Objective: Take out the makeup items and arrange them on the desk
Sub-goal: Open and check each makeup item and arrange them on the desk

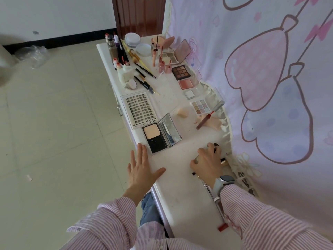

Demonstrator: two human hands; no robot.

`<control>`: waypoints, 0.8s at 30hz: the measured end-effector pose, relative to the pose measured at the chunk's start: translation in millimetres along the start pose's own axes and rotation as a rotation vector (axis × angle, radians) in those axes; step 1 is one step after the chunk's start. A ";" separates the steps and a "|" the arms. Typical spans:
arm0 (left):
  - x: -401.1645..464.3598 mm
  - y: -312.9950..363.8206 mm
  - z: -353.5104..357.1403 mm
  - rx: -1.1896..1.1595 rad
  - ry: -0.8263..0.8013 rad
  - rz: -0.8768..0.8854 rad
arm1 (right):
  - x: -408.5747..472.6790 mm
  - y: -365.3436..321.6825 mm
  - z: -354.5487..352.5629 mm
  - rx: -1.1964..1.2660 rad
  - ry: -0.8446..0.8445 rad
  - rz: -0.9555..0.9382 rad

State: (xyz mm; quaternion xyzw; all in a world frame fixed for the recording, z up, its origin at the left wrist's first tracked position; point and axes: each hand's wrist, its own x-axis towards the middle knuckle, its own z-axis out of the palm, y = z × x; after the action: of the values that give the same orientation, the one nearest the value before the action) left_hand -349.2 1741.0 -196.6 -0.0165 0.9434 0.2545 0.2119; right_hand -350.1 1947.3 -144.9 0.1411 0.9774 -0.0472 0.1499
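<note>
Many makeup items lie spread over the white desk. My left hand rests flat, fingers straight, on the desk's front edge beside an open powder compact. My right hand curls over a small jar with a dark lid near the desk's back edge; most of the jar is hidden under my fingers. A false-lash card lies behind the compact. Farther back lie a pastel eyeshadow palette, an open lip gloss tube, a brown palette and a blush.
Brushes and pencils, bottles and round compacts crowd the far end. A gold-capped tube and a red lipstick lie by my right arm. A pink cartoon curtain hangs right of the desk; tiled floor lies left.
</note>
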 end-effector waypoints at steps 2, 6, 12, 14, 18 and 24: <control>-0.8 0.0 -2.1 -0.005 -0.007 0.006 | -0.3 0.1 -2.9 0.001 0.004 -0.012; -7.3 1.1 -8.8 -0.057 0.057 0.035 | -7.6 1.0 -8.4 0.175 0.103 -0.056; -32.5 21.6 -20.5 -0.353 0.402 0.134 | -28.5 -3.3 -42.7 1.310 0.053 0.220; -38.0 30.8 -26.0 -0.478 0.350 0.117 | -36.8 -3.7 -48.1 1.816 -0.075 0.380; -45.9 46.6 -36.3 -0.750 0.116 -0.006 | -52.6 -3.4 -46.4 2.194 -0.235 0.492; -53.7 65.7 -46.4 -0.948 -0.151 -0.015 | -61.1 -11.3 -35.3 1.721 -0.393 0.557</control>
State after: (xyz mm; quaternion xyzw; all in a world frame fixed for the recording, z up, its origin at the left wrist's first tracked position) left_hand -327.7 1771.5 -107.3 -0.0995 0.7052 0.6556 0.2510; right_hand -307.3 1925.3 -92.1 0.4231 0.4935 -0.7423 0.1626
